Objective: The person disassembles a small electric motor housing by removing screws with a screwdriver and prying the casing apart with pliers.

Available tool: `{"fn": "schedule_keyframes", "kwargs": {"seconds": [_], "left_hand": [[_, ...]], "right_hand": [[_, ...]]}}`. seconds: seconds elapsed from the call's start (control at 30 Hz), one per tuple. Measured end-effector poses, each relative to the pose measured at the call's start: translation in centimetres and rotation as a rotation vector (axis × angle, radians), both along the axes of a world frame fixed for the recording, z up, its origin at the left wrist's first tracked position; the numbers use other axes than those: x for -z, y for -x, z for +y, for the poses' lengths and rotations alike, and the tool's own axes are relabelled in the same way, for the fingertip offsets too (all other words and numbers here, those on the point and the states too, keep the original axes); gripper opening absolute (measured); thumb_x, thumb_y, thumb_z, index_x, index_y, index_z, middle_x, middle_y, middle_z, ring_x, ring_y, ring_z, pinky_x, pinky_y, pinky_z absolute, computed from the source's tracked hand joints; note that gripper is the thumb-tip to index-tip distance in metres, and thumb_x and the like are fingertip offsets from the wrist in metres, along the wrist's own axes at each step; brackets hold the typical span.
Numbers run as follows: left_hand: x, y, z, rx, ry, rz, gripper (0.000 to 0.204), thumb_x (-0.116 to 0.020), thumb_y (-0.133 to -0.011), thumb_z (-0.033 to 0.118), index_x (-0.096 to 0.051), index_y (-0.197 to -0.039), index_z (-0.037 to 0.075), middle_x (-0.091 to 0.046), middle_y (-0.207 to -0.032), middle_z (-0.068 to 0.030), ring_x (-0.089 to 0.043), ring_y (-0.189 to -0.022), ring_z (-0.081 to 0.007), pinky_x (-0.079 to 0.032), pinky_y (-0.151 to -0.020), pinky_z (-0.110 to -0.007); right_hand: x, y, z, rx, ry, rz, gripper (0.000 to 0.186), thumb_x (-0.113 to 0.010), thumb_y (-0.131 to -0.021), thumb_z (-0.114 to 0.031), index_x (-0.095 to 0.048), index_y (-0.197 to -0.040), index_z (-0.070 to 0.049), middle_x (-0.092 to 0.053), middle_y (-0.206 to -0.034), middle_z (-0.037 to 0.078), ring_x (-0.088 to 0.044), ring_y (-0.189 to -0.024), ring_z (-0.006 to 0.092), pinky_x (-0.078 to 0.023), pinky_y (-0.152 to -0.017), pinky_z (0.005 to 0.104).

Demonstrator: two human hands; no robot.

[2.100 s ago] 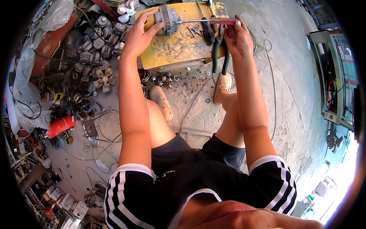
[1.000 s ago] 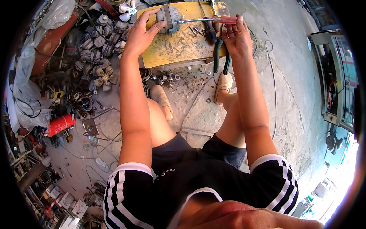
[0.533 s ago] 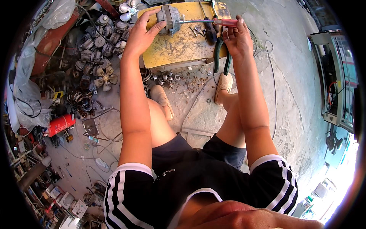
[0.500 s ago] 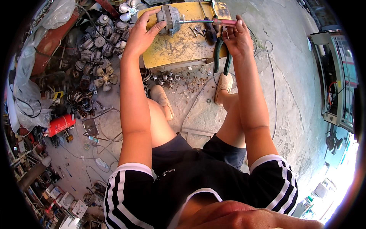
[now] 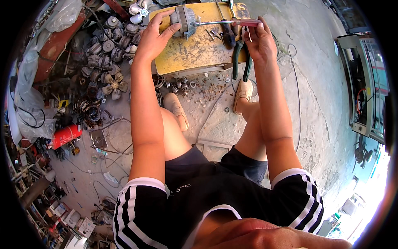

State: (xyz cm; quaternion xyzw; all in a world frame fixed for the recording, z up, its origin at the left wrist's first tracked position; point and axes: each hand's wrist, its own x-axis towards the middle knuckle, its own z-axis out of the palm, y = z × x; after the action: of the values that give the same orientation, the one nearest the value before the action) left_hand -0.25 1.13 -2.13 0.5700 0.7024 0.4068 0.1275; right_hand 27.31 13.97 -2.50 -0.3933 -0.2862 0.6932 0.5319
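Observation:
My left hand [image 5: 156,35] is closed round the near and left side of a grey finned electric motor [image 5: 182,21], which lies on its side on a worn yellow board [image 5: 182,54]. In my right hand [image 5: 260,40] is the reddish clear handle of a screwdriver [image 5: 248,23]. Its long shaft runs level to the left, and the tip meets the motor's right face. Under the shaft lie a dark-handled tool [image 5: 228,36] and a few loose screws [image 5: 214,34]. Green-handled pliers [image 5: 241,60] stick out over the board's near right edge, just left of my right hand.
Many used motors [image 5: 105,47] and fan blades [image 5: 114,86] are heaped left of the board. A red cylinder [image 5: 66,136] lies lower left. Small metal parts [image 5: 180,86] and debris litter the floor between my feet. A cable [image 5: 296,83] trails at right, near a glass-fronted cabinet [image 5: 367,83].
My right hand has turned slightly around the screwdriver handle, and its fingers have shifted. The handle sits a little higher. My left hand and the motor stay in place.

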Motion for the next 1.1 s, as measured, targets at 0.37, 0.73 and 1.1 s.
{"fn": "schedule_keyframes", "kwargs": {"seconds": [0.37,0.73,1.1], "left_hand": [[0.4,0.2,0.1,0.004,-0.015,0.009,0.061,-0.066,-0.088,0.055,-0.054,-0.135,0.019,-0.060,-0.132,-0.0169,-0.056,-0.123,-0.0373,-0.045,-0.101,-0.046],[0.4,0.2,0.0,0.007,-0.019,0.016,0.060,-0.066,-0.088,0.055,-0.055,-0.134,0.018,-0.060,-0.132,-0.0167,-0.056,-0.123,-0.0365,-0.044,-0.102,-0.045],[0.4,0.2,0.0,0.004,-0.019,0.020,0.061,-0.065,-0.088,0.055,-0.054,-0.135,0.018,-0.060,-0.132,-0.0167,-0.057,-0.122,-0.0365,-0.043,-0.101,-0.045]], "right_hand": [[-0.6,0.4,-0.6,0.018,0.082,0.074,0.032,-0.054,-0.102,-0.021,-0.053,-0.133,-0.015,-0.062,-0.116,0.005,-0.059,-0.107,0.0181,-0.045,-0.093,0.0399],[-1.0,0.8,-0.9,0.055,0.099,0.052,0.033,-0.048,-0.104,-0.019,-0.049,-0.136,-0.011,-0.061,-0.119,0.007,-0.059,-0.109,0.0195,-0.046,-0.094,0.0412],[-1.3,0.9,-1.1,0.050,0.079,0.043,0.035,-0.049,-0.104,-0.018,-0.047,-0.138,-0.010,-0.060,-0.120,0.007,-0.060,-0.107,0.0184,-0.045,-0.092,0.0390]]}}
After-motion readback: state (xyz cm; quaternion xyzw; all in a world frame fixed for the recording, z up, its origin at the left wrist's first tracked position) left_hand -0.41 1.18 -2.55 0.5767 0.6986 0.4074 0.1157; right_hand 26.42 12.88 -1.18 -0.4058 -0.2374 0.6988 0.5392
